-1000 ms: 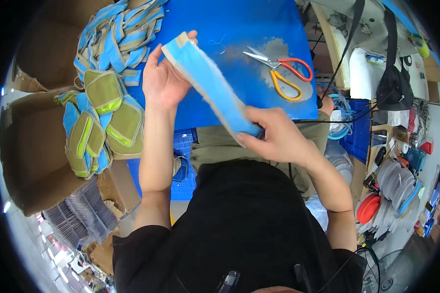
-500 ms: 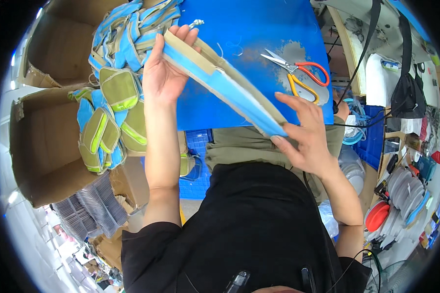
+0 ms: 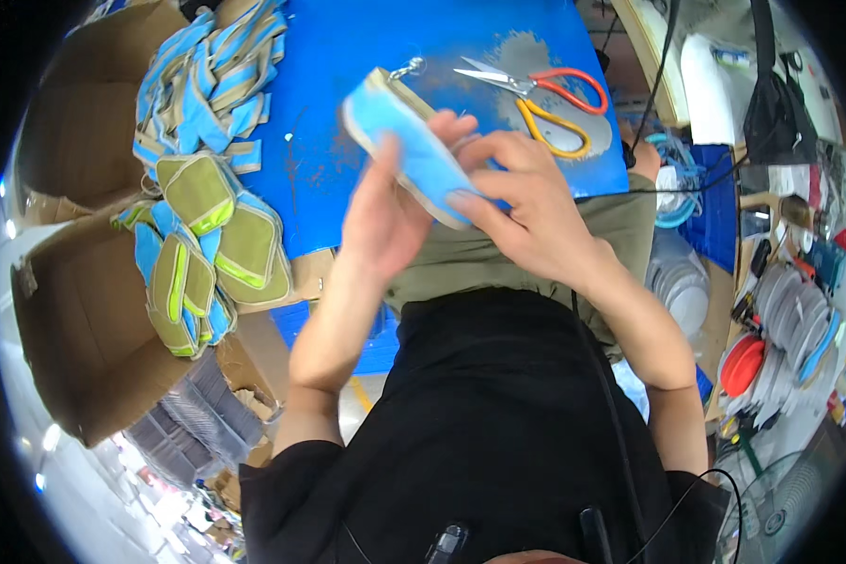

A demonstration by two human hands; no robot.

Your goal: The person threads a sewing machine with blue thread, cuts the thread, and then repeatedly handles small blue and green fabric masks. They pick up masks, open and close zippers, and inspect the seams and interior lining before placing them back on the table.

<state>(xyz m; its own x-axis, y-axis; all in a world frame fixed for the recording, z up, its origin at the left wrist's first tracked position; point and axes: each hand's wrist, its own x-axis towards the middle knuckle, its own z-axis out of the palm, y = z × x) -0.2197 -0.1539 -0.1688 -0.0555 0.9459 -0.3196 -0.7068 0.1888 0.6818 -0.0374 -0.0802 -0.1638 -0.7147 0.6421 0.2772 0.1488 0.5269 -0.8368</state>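
Blue-and-khaki fabric strip [image 3: 407, 141] at twelve o'clock, above the table [image 3: 338, 38]. Left hand [image 3: 383, 211] grips it, thumb in front; right hand [image 3: 526, 193] pinches its lower end. Best kept untwisted, clear of scissors [image 3: 524, 88] at one o'clock.

ok so left hand [image 3: 385, 216] is sitting palm-up, looking kinda blurry; right hand [image 3: 528, 199] is pinching, fingers bending toward the thumb; left forearm [image 3: 334, 320] and right forearm [image 3: 637, 315] are both slanting inward
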